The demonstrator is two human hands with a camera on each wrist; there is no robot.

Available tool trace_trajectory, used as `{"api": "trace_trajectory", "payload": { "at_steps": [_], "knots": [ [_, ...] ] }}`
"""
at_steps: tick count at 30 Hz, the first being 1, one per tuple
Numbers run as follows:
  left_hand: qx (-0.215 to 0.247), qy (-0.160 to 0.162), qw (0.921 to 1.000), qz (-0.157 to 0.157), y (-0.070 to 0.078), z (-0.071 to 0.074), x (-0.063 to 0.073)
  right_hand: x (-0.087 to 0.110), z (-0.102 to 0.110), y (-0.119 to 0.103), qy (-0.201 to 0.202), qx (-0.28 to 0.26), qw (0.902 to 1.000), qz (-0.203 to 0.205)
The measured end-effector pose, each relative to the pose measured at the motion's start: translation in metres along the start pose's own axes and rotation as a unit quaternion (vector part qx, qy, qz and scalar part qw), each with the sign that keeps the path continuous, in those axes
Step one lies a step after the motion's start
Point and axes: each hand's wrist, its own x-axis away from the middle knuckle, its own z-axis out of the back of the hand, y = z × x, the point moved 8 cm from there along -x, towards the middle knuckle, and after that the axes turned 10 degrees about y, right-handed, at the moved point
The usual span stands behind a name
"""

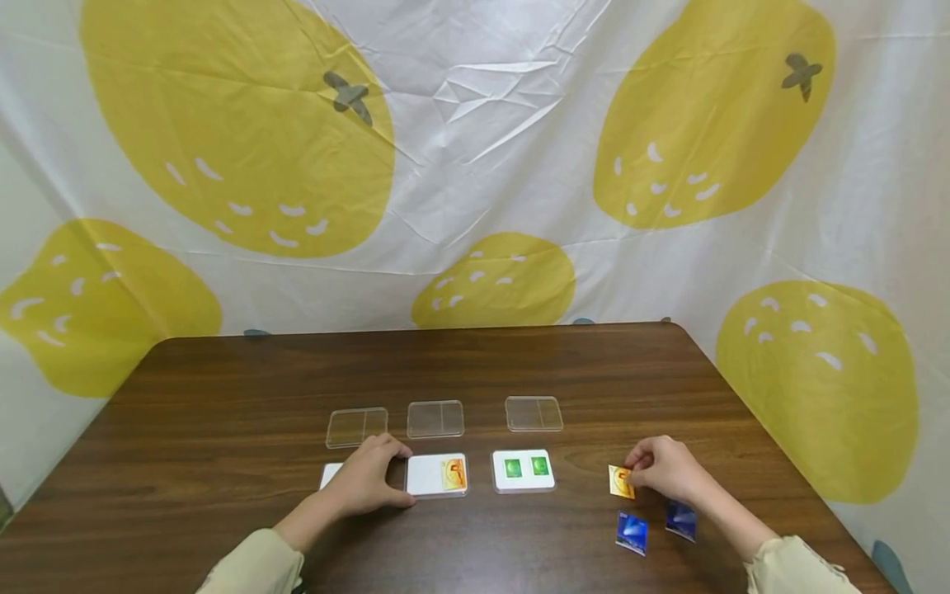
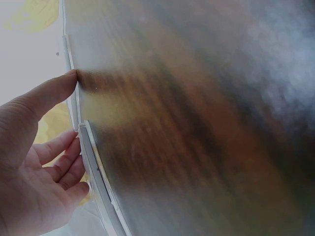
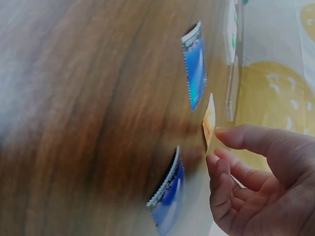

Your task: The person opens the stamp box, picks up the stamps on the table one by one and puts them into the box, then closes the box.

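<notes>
My left hand (image 1: pixel 365 476) spans the left end of a flat clear case with a white insert (image 1: pixel 425 476), thumb on its near side and forefinger at its far corner. On that insert's right half lies an orange stamp (image 1: pixel 453 474). Another white case (image 1: pixel 330 473) is mostly hidden behind this hand. Between right thumb and fingertips, my right hand (image 1: pixel 668 469) pinches a second orange stamp (image 1: pixel 619 482), seen nearly edge-on in the right wrist view (image 3: pixel 210 120). Two blue stamps with perforated edges lie nearby, one (image 1: pixel 632 532) nearer me, the other (image 1: pixel 681 521) under the right forearm.
A third white case (image 1: pixel 523 487) holds two green stamps (image 1: pixel 513 469) side by side. Behind the cases lie three clear plastic lids (image 1: pixel 345 427), (image 1: pixel 426 419), (image 1: pixel 525 413) in a row. The brown wooden table (image 1: pixel 245 371) ends at a lemon-printed curtain (image 1: pixel 475 190).
</notes>
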Motion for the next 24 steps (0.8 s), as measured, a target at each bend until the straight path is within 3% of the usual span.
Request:
{"api": "trace_trajectory", "payload": {
  "at_steps": [9,15,24],
  "knots": [
    [0.0,0.001,1.0,0.002,-0.002,-0.003,0.0,0.0,-0.002,-0.004,0.01,0.013,0.9995,0.029],
    [-0.003,0.001,1.0,0.0,-0.001,-0.001,0.0,-0.001,-0.004,-0.009,-0.009,0.036,0.9978,0.055],
    [0.0,0.0,1.0,0.005,-0.002,-0.003,0.0,-0.002,-0.007,-0.013,0.009,0.088,0.9951,0.044]
  ]
}}
